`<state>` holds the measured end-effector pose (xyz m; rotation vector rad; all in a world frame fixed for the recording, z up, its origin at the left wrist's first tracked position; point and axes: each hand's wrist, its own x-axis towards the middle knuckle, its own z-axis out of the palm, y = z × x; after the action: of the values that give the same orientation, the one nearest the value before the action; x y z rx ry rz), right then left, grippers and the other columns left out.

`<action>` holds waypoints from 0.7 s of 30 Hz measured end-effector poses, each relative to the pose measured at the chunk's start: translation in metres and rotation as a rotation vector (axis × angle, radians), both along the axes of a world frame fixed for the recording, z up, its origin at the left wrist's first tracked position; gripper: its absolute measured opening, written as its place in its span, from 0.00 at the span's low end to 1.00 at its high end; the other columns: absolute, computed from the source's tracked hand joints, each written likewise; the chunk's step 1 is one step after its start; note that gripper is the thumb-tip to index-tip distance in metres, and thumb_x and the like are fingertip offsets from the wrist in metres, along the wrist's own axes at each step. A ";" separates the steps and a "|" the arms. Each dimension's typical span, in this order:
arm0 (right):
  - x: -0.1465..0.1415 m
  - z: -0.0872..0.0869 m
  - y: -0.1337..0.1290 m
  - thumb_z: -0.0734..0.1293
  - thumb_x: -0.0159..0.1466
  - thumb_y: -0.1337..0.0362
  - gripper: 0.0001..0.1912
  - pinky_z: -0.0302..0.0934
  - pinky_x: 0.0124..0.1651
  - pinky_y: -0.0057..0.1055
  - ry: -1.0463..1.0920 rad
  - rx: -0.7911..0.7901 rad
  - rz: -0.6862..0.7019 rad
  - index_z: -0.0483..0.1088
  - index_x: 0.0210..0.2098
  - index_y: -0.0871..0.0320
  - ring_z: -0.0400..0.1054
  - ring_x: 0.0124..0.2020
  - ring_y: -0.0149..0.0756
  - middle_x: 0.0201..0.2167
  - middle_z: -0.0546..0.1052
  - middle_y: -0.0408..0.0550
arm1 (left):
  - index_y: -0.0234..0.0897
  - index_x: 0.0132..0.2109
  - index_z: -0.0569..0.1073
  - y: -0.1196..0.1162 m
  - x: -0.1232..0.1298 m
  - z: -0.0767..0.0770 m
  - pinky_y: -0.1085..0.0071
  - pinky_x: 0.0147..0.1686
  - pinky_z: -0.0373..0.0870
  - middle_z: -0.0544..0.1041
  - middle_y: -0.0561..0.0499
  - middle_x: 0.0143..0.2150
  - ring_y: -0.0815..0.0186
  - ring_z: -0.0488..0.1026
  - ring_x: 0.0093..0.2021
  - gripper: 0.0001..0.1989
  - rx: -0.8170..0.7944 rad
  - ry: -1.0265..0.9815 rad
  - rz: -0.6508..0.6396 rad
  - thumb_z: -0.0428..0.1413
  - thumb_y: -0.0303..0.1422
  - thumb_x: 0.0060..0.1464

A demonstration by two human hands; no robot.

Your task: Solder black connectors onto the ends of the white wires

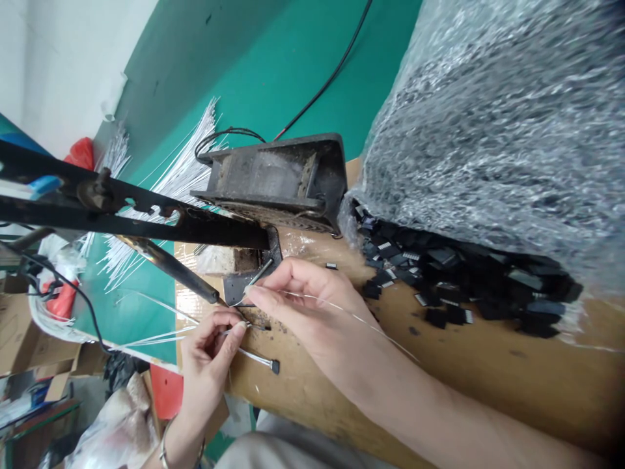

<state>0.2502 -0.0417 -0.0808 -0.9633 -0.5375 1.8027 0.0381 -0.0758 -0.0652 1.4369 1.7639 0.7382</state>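
Note:
My left hand [209, 342] is closed in a pinch around thin white wires, close to a small dark piece [258, 326] at their end. My right hand [305, 303] pinches a thin silvery strand of solder wire [361, 319], which trails back along my forearm. Between the hands and the metal stand, a soldering iron [170, 267] slants down, its tip close above my left fingers. A white cable with a black connector [275, 367] lies on the wooden board [303, 397], just right of my left hand. My fingers hide the exact joint.
A black metal stand [209, 225] holds the iron. Behind it sits a dusty black fan [273, 176]. Bundles of white wires [190, 156] lie on the green mat [293, 71]. At right, a clear plastic bag [488, 130] spills black connectors [444, 260] onto the board.

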 end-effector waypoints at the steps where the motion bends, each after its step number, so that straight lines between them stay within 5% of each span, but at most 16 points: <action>1: 0.000 0.000 0.000 0.74 0.63 0.58 0.11 0.69 0.35 0.30 0.017 -0.008 0.009 0.73 0.27 0.55 0.74 0.30 0.34 0.25 0.79 0.41 | 0.38 0.35 0.84 0.000 0.000 0.000 0.75 0.38 0.74 0.83 0.49 0.35 0.63 0.78 0.36 0.08 0.000 0.001 -0.001 0.71 0.37 0.58; 21: 0.000 0.000 0.000 0.75 0.63 0.56 0.12 0.69 0.36 0.29 0.052 -0.023 0.039 0.73 0.28 0.55 0.75 0.32 0.34 0.26 0.79 0.41 | 0.38 0.35 0.84 0.000 0.000 0.002 0.74 0.37 0.73 0.82 0.48 0.35 0.62 0.78 0.36 0.10 -0.008 0.022 -0.007 0.71 0.40 0.58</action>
<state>0.2504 -0.0418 -0.0808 -0.9247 -0.5080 1.8669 0.0379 -0.0755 -0.0637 1.4502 1.7758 0.7136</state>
